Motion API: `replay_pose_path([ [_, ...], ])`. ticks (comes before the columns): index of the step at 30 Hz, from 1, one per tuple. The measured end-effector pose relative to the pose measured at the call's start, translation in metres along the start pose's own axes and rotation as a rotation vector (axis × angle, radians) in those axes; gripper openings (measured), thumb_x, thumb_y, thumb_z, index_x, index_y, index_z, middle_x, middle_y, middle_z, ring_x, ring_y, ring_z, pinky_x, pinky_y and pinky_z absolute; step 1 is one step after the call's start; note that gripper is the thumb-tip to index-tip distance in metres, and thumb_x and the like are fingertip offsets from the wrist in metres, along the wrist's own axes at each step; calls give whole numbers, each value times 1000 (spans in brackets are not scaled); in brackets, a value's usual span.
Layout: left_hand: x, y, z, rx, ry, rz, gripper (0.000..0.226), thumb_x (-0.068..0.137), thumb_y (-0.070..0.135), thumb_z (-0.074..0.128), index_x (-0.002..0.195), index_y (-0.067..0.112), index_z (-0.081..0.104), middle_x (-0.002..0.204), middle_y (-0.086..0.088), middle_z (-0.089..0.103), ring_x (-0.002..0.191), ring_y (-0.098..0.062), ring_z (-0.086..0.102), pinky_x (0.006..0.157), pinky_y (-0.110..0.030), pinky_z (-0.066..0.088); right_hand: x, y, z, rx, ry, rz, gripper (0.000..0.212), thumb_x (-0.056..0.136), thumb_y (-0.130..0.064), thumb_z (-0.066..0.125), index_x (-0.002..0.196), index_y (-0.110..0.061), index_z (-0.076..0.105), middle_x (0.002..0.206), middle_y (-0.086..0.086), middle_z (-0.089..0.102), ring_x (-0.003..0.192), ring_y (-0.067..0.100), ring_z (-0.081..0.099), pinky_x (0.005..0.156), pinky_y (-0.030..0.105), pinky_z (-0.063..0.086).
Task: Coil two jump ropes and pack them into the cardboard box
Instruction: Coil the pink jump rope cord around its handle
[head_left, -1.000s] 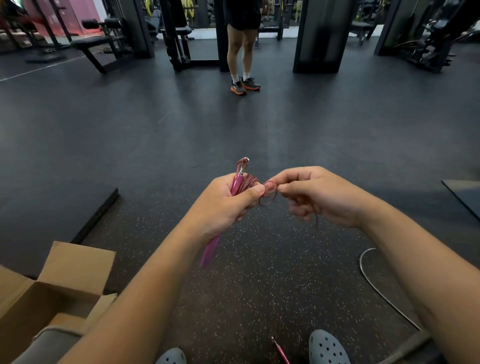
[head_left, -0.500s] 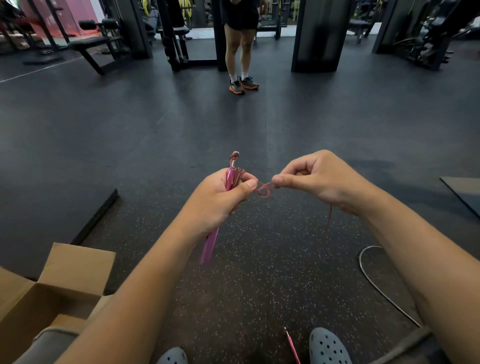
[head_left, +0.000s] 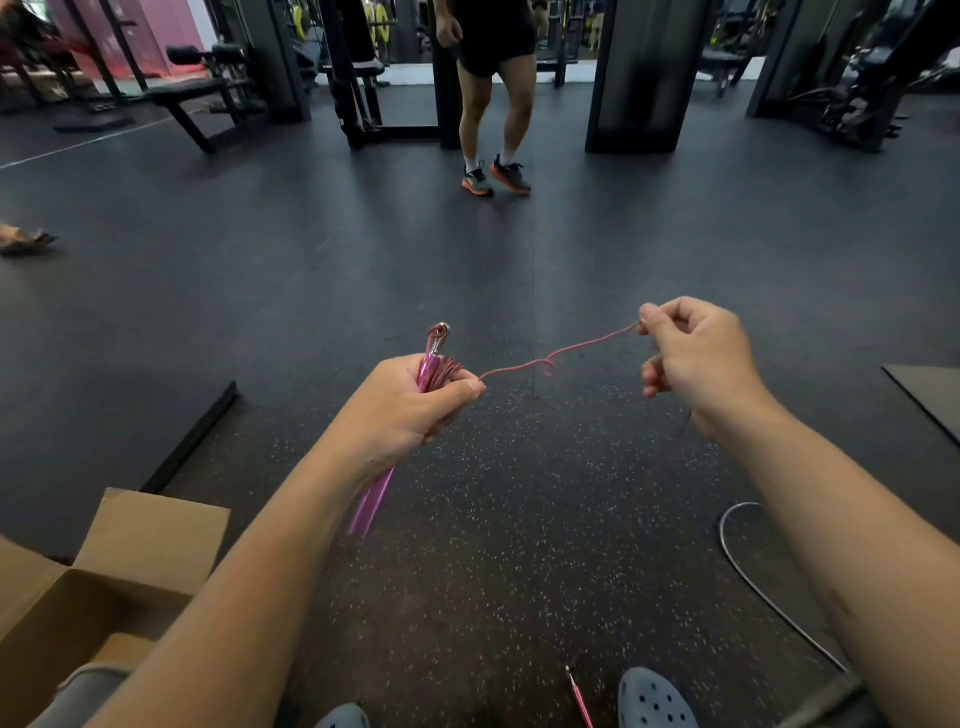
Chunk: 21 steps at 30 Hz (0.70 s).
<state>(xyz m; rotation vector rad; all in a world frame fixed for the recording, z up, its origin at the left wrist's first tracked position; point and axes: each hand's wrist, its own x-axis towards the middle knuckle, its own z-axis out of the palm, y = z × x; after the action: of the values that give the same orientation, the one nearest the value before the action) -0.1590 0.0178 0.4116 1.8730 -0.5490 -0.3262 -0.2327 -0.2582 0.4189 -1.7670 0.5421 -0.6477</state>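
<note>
At the floor's near left corner I see the cardboard box (head_left: 98, 587), flaps open, its inside partly hidden by my left forearm. A dark mat edge (head_left: 192, 441) runs diagonally just beyond it.

My left hand (head_left: 400, 410) is closed around the pink handle (head_left: 387, 478) of the pink jump rope (head_left: 561, 358); the handle tilts, its metal swivel end poking up above the fist and its long shaft sticking out below. A small bundle of coiled cord is pinched against the handle under my thumb. From there one strand stretches across the gap, with a little kink near the middle, to my right hand (head_left: 696, 364), which is curled nearly shut, thumb and forefinger pinching the cord. The two hands are well apart and the strand between them hangs above the speckled floor (head_left: 493, 571).

Low down near the bottom edge, another pink handle (head_left: 581, 699) lies on the floor just beside my grey clog (head_left: 654, 701); a second clog toe peeks in further left. To the right, a thin grey cord (head_left: 753, 582) curves across the floor and passes behind my right forearm; I cannot tell where it ends.

Far ahead a person in black shorts (head_left: 496, 104) stands among gym machines, well clear of my hands. A weight bench (head_left: 192, 93) sits at the far left, a flat mat (head_left: 930, 400) at the right edge.
</note>
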Motion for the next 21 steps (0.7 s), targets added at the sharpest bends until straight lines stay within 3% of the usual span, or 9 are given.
replay_pose_path([
  [4,0,1,2,-3,33,24,16,91,27,75,80,17,68,62,-2,57,58,-18,47,57,-33,39,-1,1,1,-71,-130,15,27,103,-18,56,81,-6,63,59,5,52,39,17,52,42,30,49],
  [9,1,1,7,-90,28,41,15,89,24,77,79,18,68,61,-1,56,54,-17,44,53,-30,37,-14,-7,9,-106,-357,25,23,105,-2,47,92,-4,66,64,11,55,46,22,51,39,29,51],
  [12,0,2,20,-83,10,38,14,90,22,76,81,14,69,62,-4,55,59,-20,43,55,-32,36,-27,-14,21,-151,-503,-3,44,101,12,31,89,-7,69,72,11,54,48,22,54,44,31,52],
  [15,1,2,28,-67,0,48,16,87,26,76,77,17,69,61,-1,56,58,-19,44,58,-36,37,-40,-22,32,-203,-605,-34,54,91,18,26,84,-7,73,81,12,53,52,20,54,51,35,52],
  [17,1,1,29,-43,11,51,16,86,29,76,74,21,68,60,0,56,55,-18,45,59,-37,38,-46,-27,37,-177,-629,-23,50,91,13,30,83,-9,74,85,14,54,53,21,54,54,37,52],
  [21,0,1,31,-14,39,43,19,87,28,73,78,12,68,61,0,56,57,-18,45,60,-36,38,-49,-36,39,-139,-666,27,22,92,-19,55,82,-12,73,74,19,58,63,31,58,68,45,52],
])
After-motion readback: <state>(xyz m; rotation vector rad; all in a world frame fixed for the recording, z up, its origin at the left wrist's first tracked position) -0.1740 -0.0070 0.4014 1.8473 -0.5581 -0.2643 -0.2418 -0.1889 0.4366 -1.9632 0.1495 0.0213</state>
